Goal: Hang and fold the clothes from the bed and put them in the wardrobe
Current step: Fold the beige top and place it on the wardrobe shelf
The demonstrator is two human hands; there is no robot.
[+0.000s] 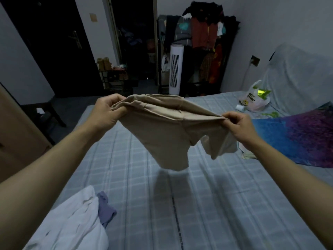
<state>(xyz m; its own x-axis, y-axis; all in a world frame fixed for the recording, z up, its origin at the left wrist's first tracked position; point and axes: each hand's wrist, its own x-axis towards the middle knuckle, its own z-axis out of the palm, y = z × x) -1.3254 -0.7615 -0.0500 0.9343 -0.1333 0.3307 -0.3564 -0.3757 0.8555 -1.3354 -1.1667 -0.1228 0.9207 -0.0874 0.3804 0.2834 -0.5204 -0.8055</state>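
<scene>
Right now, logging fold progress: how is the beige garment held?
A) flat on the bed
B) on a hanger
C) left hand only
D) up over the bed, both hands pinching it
D: the left hand and right hand each pinch the beige garment, which hangs above the bed.

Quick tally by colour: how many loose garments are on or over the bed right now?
Beige: 1, the beige shirt held up by the left hand and right hand
White: 1, the white garment
Purple: 1, the purple garment
Total: 3
</scene>
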